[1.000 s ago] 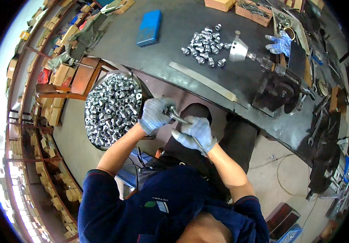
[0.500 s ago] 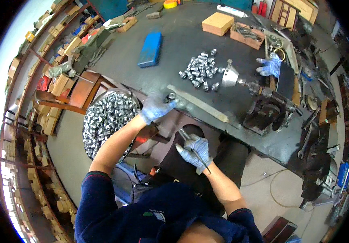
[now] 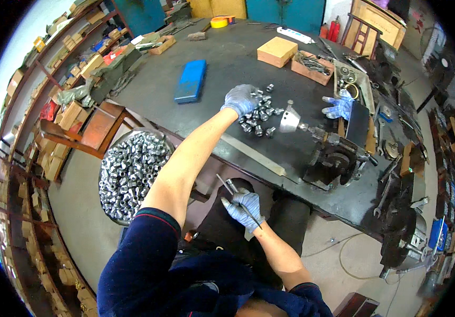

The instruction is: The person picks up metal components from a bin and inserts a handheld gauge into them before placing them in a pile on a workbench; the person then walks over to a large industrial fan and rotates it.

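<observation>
L hand (image 3: 240, 99), gloved, is at the edge of the pile of metal fittings (image 3: 263, 116) on the table (image 3: 148, 98), fingertips at its 3 o'clock; can't tell if it's gripping a pc. R hand (image 3: 244, 207), gloved, approx. 6 o'clock of L hand, is closed round a slim rod (image 3: 221, 180) above the lap; shiny tubular bit (image 3: 230, 185) by the rod's upper end, unclear if separate. Big round bin (image 3: 170, 143) at R hand's 10 o'clock is heaped w/ similar fittings. Cone-ended fixture (image 3: 289, 120) sits at the pile's 3 o'clock, apart from the hands. Progress, best guess: pcs being handled one by one; small batch on table, bulk in bin. If bin = done, mostly finished, only the pile left; can't confirm which lot's done.
</observation>
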